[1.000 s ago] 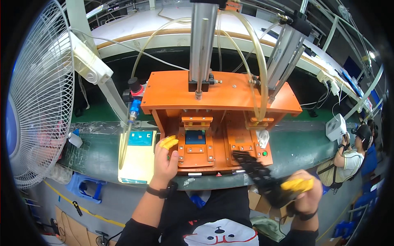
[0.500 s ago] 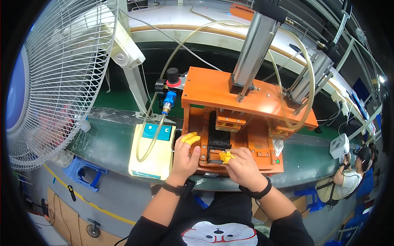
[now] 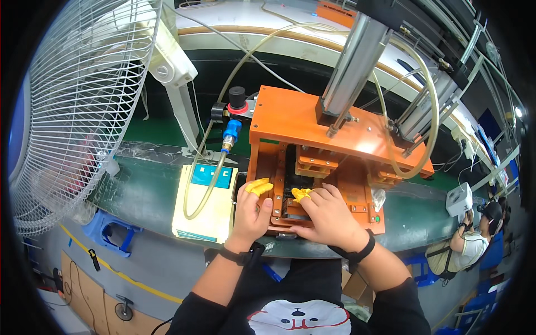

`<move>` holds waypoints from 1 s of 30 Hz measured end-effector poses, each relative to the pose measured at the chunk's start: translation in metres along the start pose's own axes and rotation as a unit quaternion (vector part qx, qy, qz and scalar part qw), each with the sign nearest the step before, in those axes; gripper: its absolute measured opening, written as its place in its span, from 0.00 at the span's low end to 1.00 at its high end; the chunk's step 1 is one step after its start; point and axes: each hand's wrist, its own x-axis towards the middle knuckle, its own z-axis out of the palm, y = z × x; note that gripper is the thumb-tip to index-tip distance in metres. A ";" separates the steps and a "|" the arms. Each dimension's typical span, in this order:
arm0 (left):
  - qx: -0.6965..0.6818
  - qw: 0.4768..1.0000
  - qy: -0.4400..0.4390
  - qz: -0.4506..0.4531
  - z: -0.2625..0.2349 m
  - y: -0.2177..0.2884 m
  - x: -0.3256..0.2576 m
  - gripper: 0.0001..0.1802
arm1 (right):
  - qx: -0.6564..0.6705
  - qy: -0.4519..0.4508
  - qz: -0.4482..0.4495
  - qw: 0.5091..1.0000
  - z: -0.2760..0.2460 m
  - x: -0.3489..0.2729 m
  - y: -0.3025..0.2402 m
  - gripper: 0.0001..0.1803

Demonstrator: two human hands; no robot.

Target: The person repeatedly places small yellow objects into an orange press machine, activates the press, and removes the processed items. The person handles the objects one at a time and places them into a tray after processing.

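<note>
Now that the black ribbed part (image 3: 299, 182) has come from the right into the left bay (image 3: 277, 196) of the orange pneumatic press (image 3: 290, 109), I judge it placed, my right hand (image 3: 328, 216) bunched over its near end, grip unclear, my left hand (image 3: 251, 216) loosely spread, seemingly empty, alongside.

Green workbench (image 3: 146, 192) with an orange press (image 3: 301, 113) and, just left of it, stacked yellow sheets (image 3: 216, 215).

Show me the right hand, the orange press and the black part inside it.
Right hand (image 3: 333, 219): head view, back of the hand.
Orange press (image 3: 296, 113): head view, its top plate.
Black part (image 3: 297, 182): head view, its upper surface.
</note>
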 end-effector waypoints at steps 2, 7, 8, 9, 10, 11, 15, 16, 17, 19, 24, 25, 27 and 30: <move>-0.004 1.000 -0.002 0.001 -0.002 -0.002 -0.002 0.17 | 0.009 -0.006 -0.015 1.000 -0.001 0.002 0.001 0.32; -0.041 0.999 0.001 -0.009 -0.004 0.000 -0.002 0.15 | 0.006 -0.073 0.009 0.997 -0.009 0.005 0.001 0.34; -0.041 0.999 0.000 -0.003 -0.008 0.004 -0.006 0.15 | -0.008 -0.027 0.003 1.000 -0.010 -0.001 -0.001 0.35; -0.035 0.999 -0.002 0.004 -0.016 0.007 -0.011 0.15 | -0.018 0.022 -0.006 1.000 -0.006 -0.007 -0.006 0.36; -0.028 1.000 -0.003 0.008 -0.025 0.009 -0.017 0.15 | -0.026 0.069 -0.017 0.997 -0.001 -0.012 -0.011 0.38; 0.004 1.000 -0.006 0.019 -0.035 0.012 -0.022 0.16 | -0.003 0.072 -0.007 0.997 -0.001 -0.020 -0.016 0.40; 0.104 0.989 -0.085 0.058 -0.051 0.009 -0.040 0.20 | 0.168 0.181 -0.017 0.969 0.015 -0.063 -0.046 0.29; 0.128 0.985 -0.102 0.052 -0.050 0.004 -0.045 0.21 | 0.200 0.171 -0.032 0.964 0.029 -0.074 -0.052 0.27; 0.152 0.980 -0.119 0.046 -0.047 -0.002 -0.051 0.21 | 0.226 0.158 -0.040 0.960 0.038 -0.080 -0.060 0.26; 0.177 0.973 -0.142 0.036 -0.046 0.002 -0.055 0.22 | 0.289 0.144 -0.043 0.946 0.053 -0.087 -0.072 0.23; 0.163 0.984 -0.071 -0.021 -0.071 -0.007 -0.077 0.23 | 0.351 0.120 0.026 0.928 0.069 -0.106 -0.076 0.16; 0.197 0.977 -0.071 -0.031 -0.080 -0.016 -0.085 0.23 | 0.362 0.114 0.040 0.924 0.071 -0.111 -0.073 0.15; 0.277 0.956 -0.076 -0.053 -0.087 -0.022 -0.095 0.23 | 0.372 0.120 0.064 0.918 0.078 -0.119 -0.068 0.12; 0.347 0.926 -0.103 -0.107 -0.080 -0.019 -0.101 0.23 | 0.379 0.093 0.093 0.916 0.088 -0.128 -0.062 0.12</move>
